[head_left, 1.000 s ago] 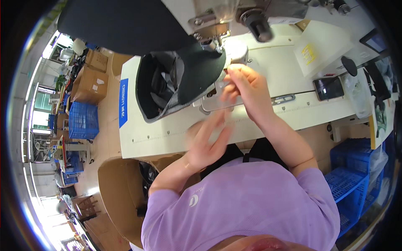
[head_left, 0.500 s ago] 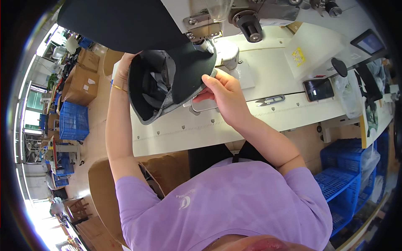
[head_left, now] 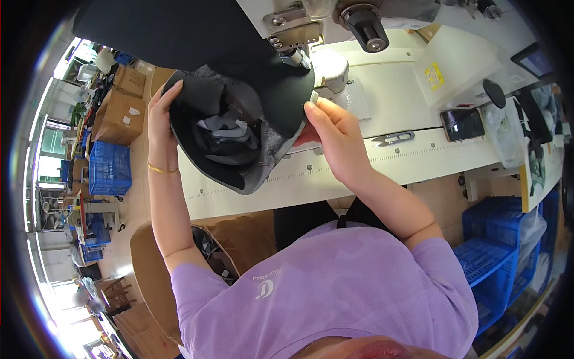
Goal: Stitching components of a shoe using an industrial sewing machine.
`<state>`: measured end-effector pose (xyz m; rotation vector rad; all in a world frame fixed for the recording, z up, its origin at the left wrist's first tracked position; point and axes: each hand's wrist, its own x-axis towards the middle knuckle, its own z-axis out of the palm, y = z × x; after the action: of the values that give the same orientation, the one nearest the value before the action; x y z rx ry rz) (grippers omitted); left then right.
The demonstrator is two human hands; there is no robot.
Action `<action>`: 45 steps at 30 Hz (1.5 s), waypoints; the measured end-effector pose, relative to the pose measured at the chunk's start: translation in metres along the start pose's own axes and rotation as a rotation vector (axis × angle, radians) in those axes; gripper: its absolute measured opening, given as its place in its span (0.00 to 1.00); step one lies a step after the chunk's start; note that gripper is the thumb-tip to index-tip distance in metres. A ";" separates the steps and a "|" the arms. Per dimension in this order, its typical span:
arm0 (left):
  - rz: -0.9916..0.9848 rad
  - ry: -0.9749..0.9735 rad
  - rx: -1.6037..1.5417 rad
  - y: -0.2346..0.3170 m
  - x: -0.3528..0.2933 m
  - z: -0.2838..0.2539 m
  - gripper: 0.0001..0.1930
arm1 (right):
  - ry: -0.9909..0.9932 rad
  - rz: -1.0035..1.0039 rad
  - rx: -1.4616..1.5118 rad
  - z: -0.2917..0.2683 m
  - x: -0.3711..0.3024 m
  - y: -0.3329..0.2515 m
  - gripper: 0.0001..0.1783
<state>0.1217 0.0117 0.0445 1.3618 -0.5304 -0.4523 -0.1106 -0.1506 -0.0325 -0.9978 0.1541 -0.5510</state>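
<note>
A black fabric piece [head_left: 285, 99] with a grey inner side is curled into a hollow, pouch-like shape, its open side facing me. Loose grey and black folds show inside it. My left hand [head_left: 162, 115] grips its left rim, some fingers hidden behind the cloth. At the right edge, my right hand [head_left: 339, 136] pinches the fabric between thumb and fingers, beside a small pale tab. The fabric's far part lies by the presser foot of a sewing machine [head_left: 296, 37]. A wide black panel [head_left: 173, 30] covers the upper left; whether it joins the piece I cannot tell.
On the white table [head_left: 263, 191] lie thread snips [head_left: 393, 139] and a phone [head_left: 462, 124]. A clear plastic bag [head_left: 503, 134] hangs at the right. Blue crates [head_left: 490, 239] stand below it. A cardboard box [head_left: 245, 236] is beside my lap; more boxes and a blue basket [head_left: 110, 167] stand left.
The pouch-like fabric has turned and opened wider toward me, showing more of its inside. My left hand's fingers have come round onto its rim. My right hand keeps its pinch, slightly farther right.
</note>
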 end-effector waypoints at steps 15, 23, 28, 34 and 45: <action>0.172 0.263 0.109 -0.002 -0.065 0.023 0.12 | 0.011 0.002 -0.170 -0.015 0.002 -0.008 0.15; 0.197 0.244 0.022 -0.009 -0.063 0.016 0.12 | -0.006 -0.050 -0.138 -0.017 0.011 -0.005 0.16; 0.256 0.235 -0.007 -0.008 -0.064 0.027 0.10 | 0.053 -0.083 -0.178 -0.013 0.012 -0.007 0.15; 0.276 0.241 0.003 -0.009 -0.066 0.029 0.10 | 0.104 -0.137 -0.176 -0.017 0.014 -0.003 0.17; 0.256 0.258 0.005 -0.010 -0.065 0.033 0.11 | 0.081 -0.085 -0.443 -0.017 0.006 -0.014 0.15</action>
<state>0.0497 0.0228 0.0321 1.3115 -0.4841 -0.0651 -0.1165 -0.1722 -0.0292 -1.4178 0.3168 -0.6508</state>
